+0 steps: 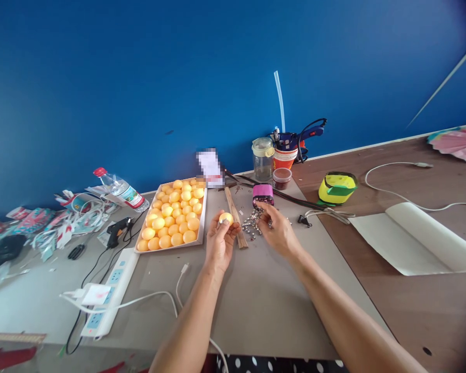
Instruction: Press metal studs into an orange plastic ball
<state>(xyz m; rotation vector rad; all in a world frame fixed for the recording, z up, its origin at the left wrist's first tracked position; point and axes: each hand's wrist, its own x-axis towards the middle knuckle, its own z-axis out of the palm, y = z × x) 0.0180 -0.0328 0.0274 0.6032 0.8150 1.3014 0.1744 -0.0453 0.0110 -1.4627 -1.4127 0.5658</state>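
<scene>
Above the grey table mat (256, 290), my left hand (219, 242) closes its fingertips around a small orange plastic ball (226, 218), held up just right of the white tray (204, 217) of matching balls (173, 215). My right hand (278, 231) rests half curled on a pile of small silver metal pieces (252, 223), beside a flat wooden stick (233, 204); whether it pinches one I cannot tell.

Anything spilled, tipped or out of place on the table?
Small silver pieces lie loose in a heap by the purple tub, beside the right hand. Left of the ball tray, a water bottle lies on its side. The left hand holds an orange ball.
</scene>
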